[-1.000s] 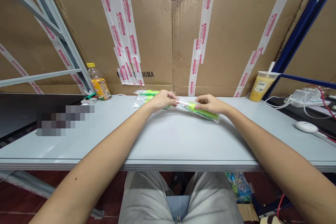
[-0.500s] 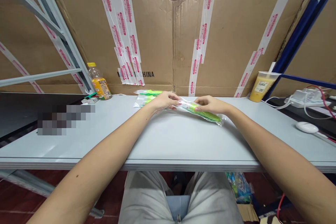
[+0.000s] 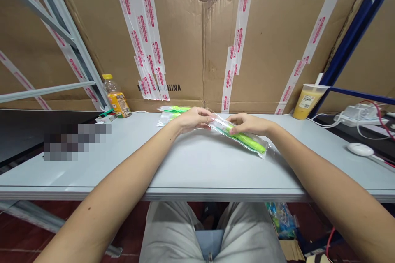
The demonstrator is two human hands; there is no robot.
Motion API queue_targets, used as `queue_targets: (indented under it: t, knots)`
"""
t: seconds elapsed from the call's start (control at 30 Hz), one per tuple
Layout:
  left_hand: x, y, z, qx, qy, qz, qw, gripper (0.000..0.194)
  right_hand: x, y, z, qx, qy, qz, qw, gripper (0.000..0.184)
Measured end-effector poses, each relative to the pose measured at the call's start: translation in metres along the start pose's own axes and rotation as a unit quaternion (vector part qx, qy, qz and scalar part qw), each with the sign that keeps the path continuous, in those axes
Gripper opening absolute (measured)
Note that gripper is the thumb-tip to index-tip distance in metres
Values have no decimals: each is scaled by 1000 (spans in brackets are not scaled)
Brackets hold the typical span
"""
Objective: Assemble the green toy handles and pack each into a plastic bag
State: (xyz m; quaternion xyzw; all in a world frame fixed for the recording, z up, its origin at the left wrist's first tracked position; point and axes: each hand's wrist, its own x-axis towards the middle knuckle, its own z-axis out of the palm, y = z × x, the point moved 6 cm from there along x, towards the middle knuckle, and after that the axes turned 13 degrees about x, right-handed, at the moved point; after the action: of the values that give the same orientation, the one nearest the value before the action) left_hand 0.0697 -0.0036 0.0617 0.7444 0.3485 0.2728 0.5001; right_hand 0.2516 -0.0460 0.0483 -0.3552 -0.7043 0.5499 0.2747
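Observation:
A clear plastic packet (image 3: pixel 251 144) with a long, bright green item inside lies slanted between my hands, its right end lower and nearer to me. What the green item is, I cannot make out. My left hand (image 3: pixel 194 119) is closed, pinching the upper left end of the wrapper. Thumb and fingers of my right hand (image 3: pixel 249 124) grip the packet's middle from above. Behind my left wrist, more clear packets (image 3: pixel 173 109) with green items rest on the light grey table (image 3: pixel 200 164), partly hidden by that hand.
A taped cardboard sheet (image 3: pixel 185 41) walls off the back. To the left stand a yellow-capped bottle (image 3: pixel 119 100) and a small box (image 3: pixel 105 118). On the right are a drink cup (image 3: pixel 308 102), a white mouse (image 3: pixel 360 149) and a power strip with cables (image 3: pixel 354 115).
The packet's right end has swung down toward me and slightly right, showing more of the green item. My right hand has shifted only a little; my left hand keeps its pinch.

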Motion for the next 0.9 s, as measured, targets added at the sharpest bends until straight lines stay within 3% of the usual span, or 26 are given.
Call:
queue_targets:
  t: [0.1,0.27,0.33,0.43,0.5,0.6,0.7,0.9]
  knots:
    - [-2,4,-4,-24,11,-10,1000,18,1,-3,1,50,22,-9,998,33]
    - [1,7,-11,-71,116,19,991,25,4,-2,12,183,89,6,979,47]
    - [3,5,-9,-78,129,32,988,28,7,0,20,224,120,5,967,48]
    - [5,0,-5,-58,138,36,988,31,14,2,37,255,88,-1,963,42]
    - [6,-3,-2,-44,136,34,989,30,19,5,39,245,90,-5,965,38]
    - [8,-6,5,-46,110,31,992,27,22,10,21,200,182,-17,963,40]
    - [9,-6,16,-43,69,27,996,24,21,12,4,183,240,-34,953,29]
    - [7,-2,33,-39,20,31,999,19,20,13,1,176,234,-30,956,13]
